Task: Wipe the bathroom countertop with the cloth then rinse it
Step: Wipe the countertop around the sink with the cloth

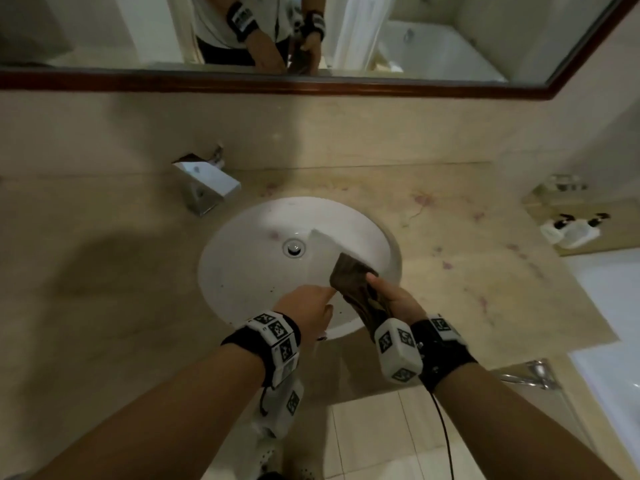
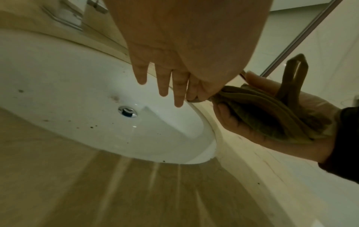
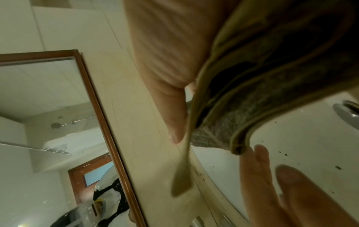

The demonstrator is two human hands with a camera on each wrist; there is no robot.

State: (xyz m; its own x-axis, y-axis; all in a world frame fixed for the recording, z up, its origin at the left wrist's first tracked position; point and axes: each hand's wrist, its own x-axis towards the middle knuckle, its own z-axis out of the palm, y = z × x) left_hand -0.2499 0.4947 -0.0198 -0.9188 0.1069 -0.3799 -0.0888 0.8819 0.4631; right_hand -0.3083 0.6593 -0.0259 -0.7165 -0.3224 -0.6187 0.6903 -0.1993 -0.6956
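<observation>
A folded brown cloth [image 1: 351, 282] hangs over the right side of the white sink basin [image 1: 249, 271]. My right hand [image 1: 377, 289] grips it, thumb on top and fingers underneath. In the left wrist view the cloth [image 2: 258, 110] lies bunched in the right hand's palm [image 2: 239, 95], with a loop sticking up. My left hand [image 1: 327, 299] is beside it over the basin's near rim, its fingers [image 2: 163, 90] straight. In the right wrist view the left fingertips [image 3: 258, 156] touch the cloth's lower corner [image 3: 239, 149], and the thumb stays apart from it. The beige stone countertop [image 1: 467, 271] bears pinkish stains.
A square chrome faucet [image 1: 207, 188] stands at the basin's back left; no water is visible. The drain [image 1: 294, 247] is in mid basin, with dark specks around it. Two small pump bottles [image 1: 571, 232] sit on a tray at far right. A wood-framed mirror [image 1: 311, 86] hangs above, and a white tub [image 1: 609, 306] lies at right.
</observation>
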